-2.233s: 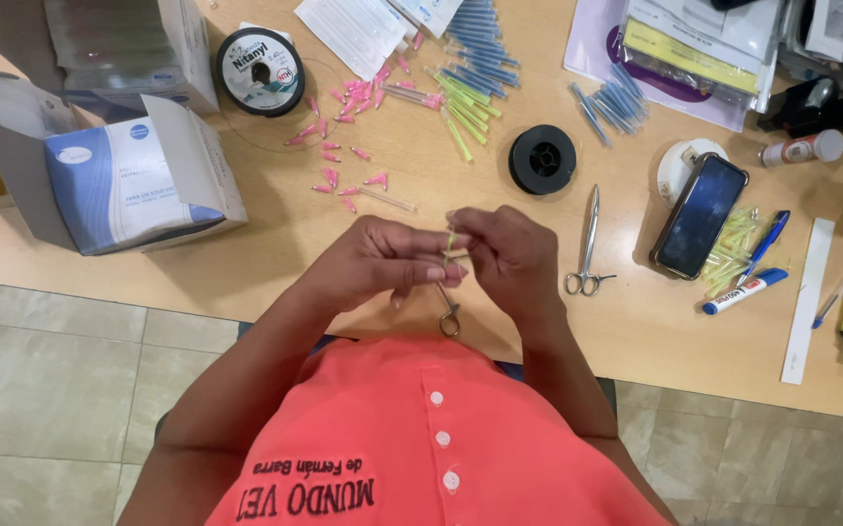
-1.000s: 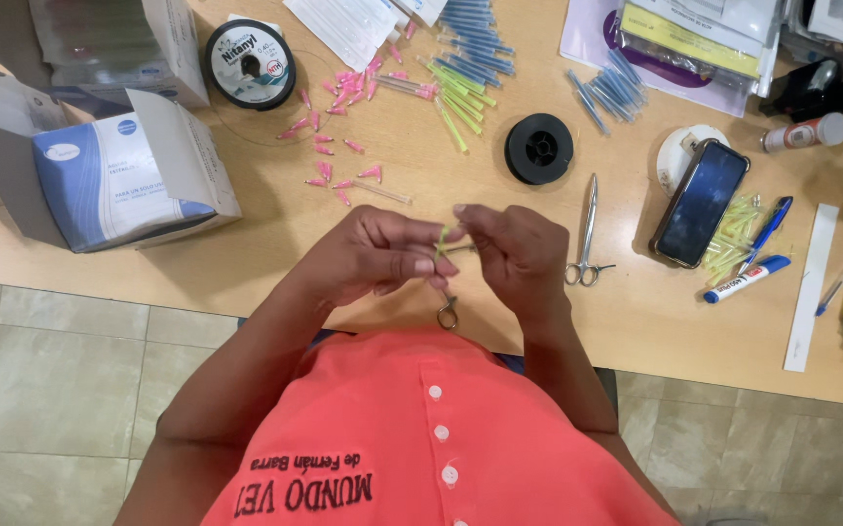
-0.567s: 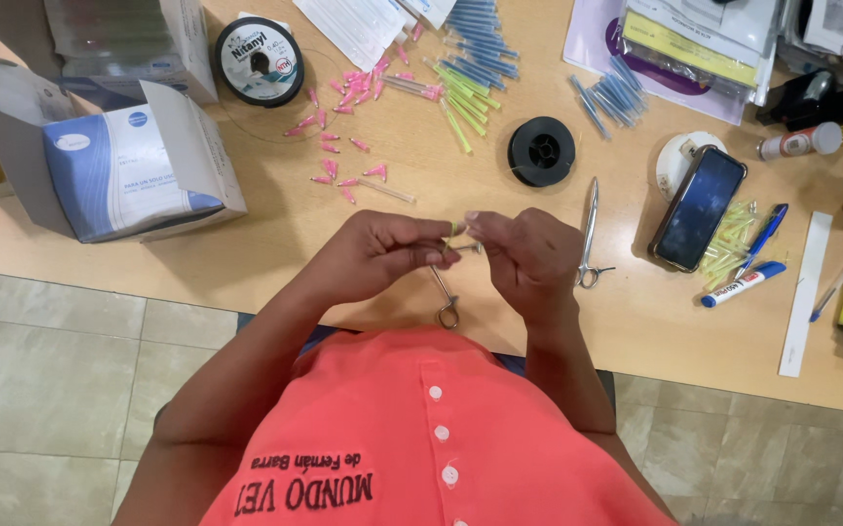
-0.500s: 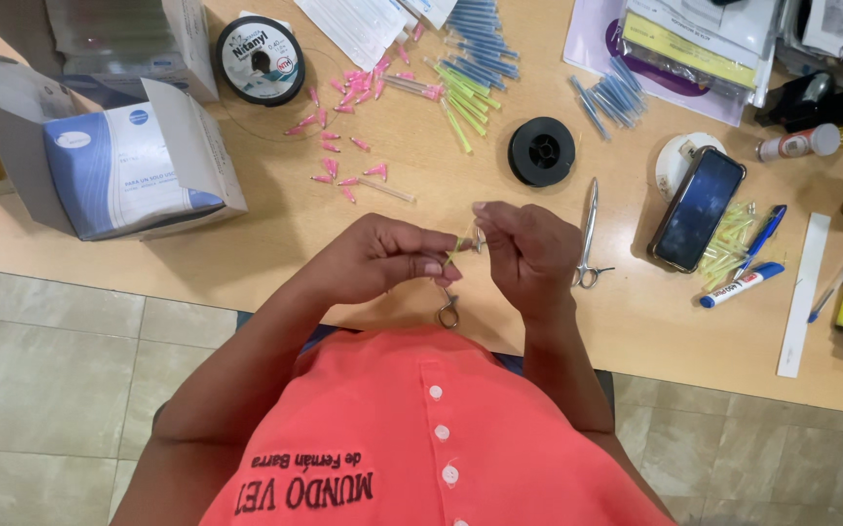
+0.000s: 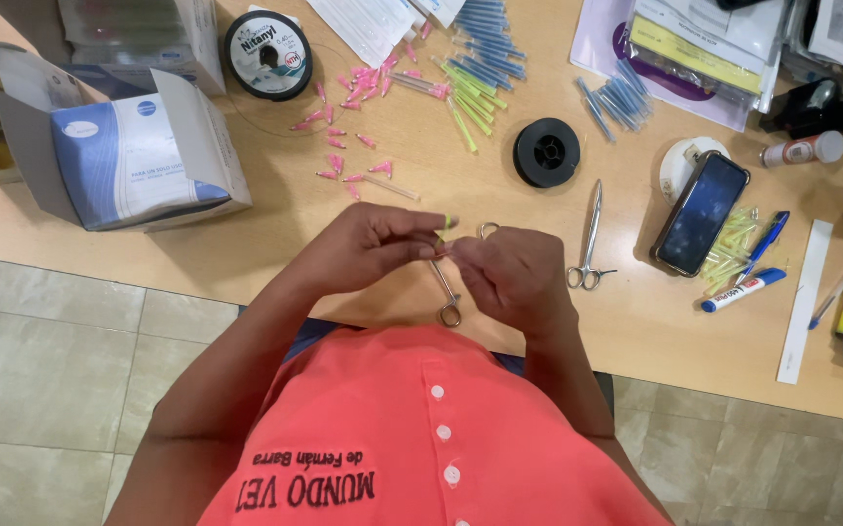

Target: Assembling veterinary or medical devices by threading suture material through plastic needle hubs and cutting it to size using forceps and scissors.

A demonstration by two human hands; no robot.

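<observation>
Hands pinch a small needle piece together over the wooden bench (image 5: 412,292) at mid-frame.

Bench first: an opened blue-and-white carton (image 5: 134,156) sits upper left, near a line spool (image 5: 267,55); pink needle caps (image 5: 348,146) scatter at upper centre, within easy reach. A phone (image 5: 701,211) lies at right, spare scissors (image 5: 589,239) beside it. The left hand (image 5: 368,244) has its grip clenched on a yellow-green tipped piece (image 5: 448,224), steadying it; the right hand (image 5: 514,278) grasps a metal ring-handled clamp (image 5: 446,287) hanging below.
</observation>
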